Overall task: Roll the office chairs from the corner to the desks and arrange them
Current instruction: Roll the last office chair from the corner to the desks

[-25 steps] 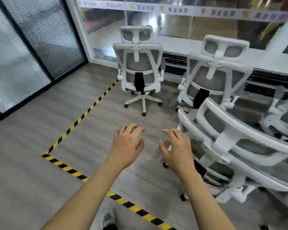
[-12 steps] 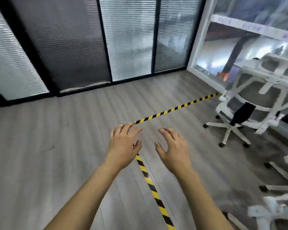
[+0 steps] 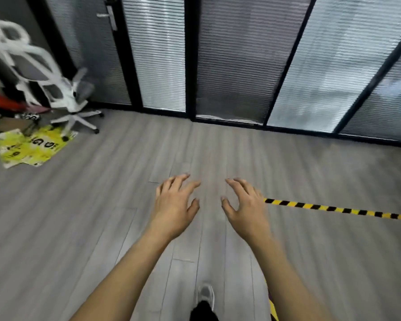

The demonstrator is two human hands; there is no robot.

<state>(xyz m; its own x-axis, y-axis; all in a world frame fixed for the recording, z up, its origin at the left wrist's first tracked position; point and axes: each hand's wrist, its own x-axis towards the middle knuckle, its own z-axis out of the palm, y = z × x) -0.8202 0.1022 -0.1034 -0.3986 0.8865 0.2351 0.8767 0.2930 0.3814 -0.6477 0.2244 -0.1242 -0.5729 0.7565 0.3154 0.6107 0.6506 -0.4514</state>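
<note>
One white office chair (image 3: 44,75) with grey mesh stands at the far left, close to the glass wall, its star base (image 3: 79,120) on the grey floor. My left hand (image 3: 174,205) and my right hand (image 3: 245,209) hover side by side in mid-frame, palms down, fingers spread, holding nothing. Both hands are far from the chair. No desk is in view.
A glass partition with blinds (image 3: 229,61) runs across the back, with a door handle (image 3: 110,16) at upper left. Yellow printed sheets (image 3: 30,147) and red clutter (image 3: 2,100) lie by the chair. Yellow-black floor tape (image 3: 338,209) runs right. My shoe (image 3: 205,296) shows below.
The view has swung left, away from the group of chairs by the window; those chairs are out of frame and a single chair at far left has appeared. Both hands stay empty.
</note>
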